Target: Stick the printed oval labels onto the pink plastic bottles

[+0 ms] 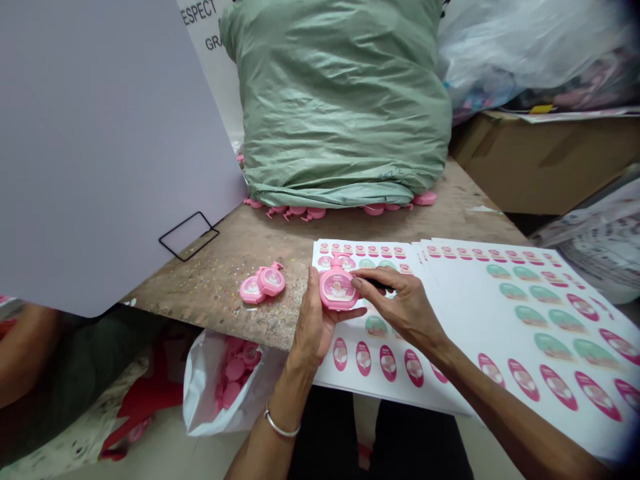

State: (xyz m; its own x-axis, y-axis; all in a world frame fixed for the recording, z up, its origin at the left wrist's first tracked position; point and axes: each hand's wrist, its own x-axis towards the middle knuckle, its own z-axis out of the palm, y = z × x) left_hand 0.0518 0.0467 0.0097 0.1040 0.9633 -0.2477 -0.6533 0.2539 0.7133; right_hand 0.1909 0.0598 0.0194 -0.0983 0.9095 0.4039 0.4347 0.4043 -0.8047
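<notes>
A flat pink pump-bottle-shaped toy [338, 293] with a round pink label on its front is upright in my left hand [316, 327], whose fingers are closed around its side and base. My right hand [407, 300] is closed on a slim black tool [379, 283], its kind hard to make out. The thumb and index finger of that hand touch the toy's right edge. Under both hands lie sticker sheets [367, 393] printed with pink ovals and green shapes. Two similar pink toys [263, 283] rest to the left, one partly over the other.
A large green sack [345, 107] stands at the back of the wooden table [215, 287], pink pieces along its base. A white bag [200, 387] of pink parts sits below the left edge. A grey panel [100, 147] blocks the left; a cardboard box [550, 160] stands right. Another person's arm [30, 353] shows.
</notes>
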